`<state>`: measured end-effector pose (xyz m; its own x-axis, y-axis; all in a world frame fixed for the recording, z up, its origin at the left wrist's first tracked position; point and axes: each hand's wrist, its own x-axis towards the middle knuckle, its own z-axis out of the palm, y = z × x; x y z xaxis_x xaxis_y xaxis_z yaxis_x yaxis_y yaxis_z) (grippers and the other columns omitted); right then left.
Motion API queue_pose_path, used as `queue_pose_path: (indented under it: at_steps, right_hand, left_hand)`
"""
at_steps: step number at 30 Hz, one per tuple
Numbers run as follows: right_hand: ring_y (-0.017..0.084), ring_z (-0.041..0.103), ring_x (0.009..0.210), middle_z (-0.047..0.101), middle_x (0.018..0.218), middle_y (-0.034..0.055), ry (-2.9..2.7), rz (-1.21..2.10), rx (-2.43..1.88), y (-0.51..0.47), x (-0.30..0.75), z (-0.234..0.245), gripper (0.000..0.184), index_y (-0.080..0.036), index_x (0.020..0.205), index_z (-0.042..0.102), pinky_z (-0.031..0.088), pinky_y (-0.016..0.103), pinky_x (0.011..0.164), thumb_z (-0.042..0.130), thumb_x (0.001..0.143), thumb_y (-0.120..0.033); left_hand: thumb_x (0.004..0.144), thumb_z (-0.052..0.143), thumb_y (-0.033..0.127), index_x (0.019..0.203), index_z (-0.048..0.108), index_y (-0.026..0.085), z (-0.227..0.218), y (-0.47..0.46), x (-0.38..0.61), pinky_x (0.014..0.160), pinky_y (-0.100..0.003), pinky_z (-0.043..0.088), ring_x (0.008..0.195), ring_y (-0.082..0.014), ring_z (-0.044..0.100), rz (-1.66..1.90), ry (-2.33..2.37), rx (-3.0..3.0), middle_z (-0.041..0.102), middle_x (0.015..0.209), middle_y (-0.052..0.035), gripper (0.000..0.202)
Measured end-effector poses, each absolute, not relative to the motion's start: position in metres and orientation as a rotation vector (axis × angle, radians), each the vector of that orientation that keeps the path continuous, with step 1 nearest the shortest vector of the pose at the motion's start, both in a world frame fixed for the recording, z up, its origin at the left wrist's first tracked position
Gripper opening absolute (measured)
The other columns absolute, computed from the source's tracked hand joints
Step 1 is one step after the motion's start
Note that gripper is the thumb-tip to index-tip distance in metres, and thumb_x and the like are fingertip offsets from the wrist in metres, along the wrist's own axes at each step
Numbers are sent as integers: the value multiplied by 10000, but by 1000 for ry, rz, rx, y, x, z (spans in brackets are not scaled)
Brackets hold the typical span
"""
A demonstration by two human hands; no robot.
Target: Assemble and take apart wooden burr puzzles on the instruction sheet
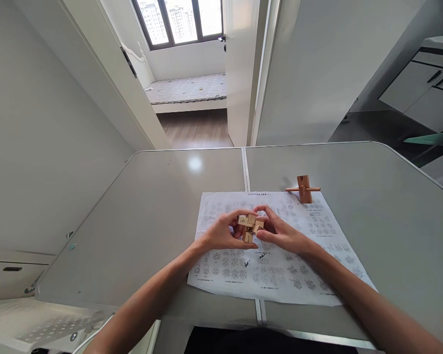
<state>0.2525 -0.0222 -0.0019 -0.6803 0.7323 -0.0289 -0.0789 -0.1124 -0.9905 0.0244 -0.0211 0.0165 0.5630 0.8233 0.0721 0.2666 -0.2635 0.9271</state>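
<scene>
Between my hands is a small wooden interlocking puzzle (248,227) made of several light blocks, with dark marks on some of them. My left hand (223,231) wraps round its left side, thumb below and fingers over the top. From the right, my right hand (276,230) pinches a block with thumb and fingertips. Under both hands lies a large white instruction sheet (236,285) printed with rows of small drawings. A second, darker wooden puzzle (303,189) stands upright on the sheet's far right edge, a thin bar across it and a mark on its top piece.
The grey table (162,196) has a metal seam strip (245,169) down its middle and a raised metal rim. Walls stand close at left and far side. Beyond the table, a doorway shows a bed (188,88) and a window. Cabinets (421,78) stand at far right.
</scene>
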Motion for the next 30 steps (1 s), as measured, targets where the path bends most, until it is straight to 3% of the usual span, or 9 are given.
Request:
queue_pose_path:
  at_steps: [4,9,13,17,30]
  right_hand:
    - [267,699,959,727,1041,59,-1473,1836,-751,-22,247,0,537,-298,1303,440,532,412,851,743,924,-528]
    - [304,689,1086,718,1133,95,-1421,1815,-756,-22,243,2,507,-256,1261,573,510,469,986,768,890,-541]
    - [256,667,954,694,1025,63,-1458,1768,-793,-21,244,1,496,-238,1246,609,526,386,853,755,896,-558]
    - [198,597,798,625,899,22,-1509,1744,-820,-21,243,1,496,-220,1217,616,496,322,715,741,898,-579]
    - [193,627,873,643,987,32,-1455,1800,-744,-24,237,-3,442,-225,1215,626,541,309,765,797,888,-468]
  left_hand:
    - [753,867,403,1331,583,244,17,-21,28,531,-194,447,595,-75,469,782,908,1774,596,796,33,663]
    - [786,851,397,1391,539,247,14,-21,28,529,-198,459,610,-78,506,826,871,1757,627,877,5,697]
    - [950,677,448,1411,538,218,10,-19,26,626,-242,525,682,-112,604,848,826,1771,669,940,-39,534]
    - [1080,436,449,1355,582,183,7,-19,28,645,-235,516,670,-113,608,892,871,1783,672,828,-25,410]
    - [1090,426,381,1268,623,190,9,-20,28,641,-216,474,660,-104,587,894,938,1900,678,792,-2,327]
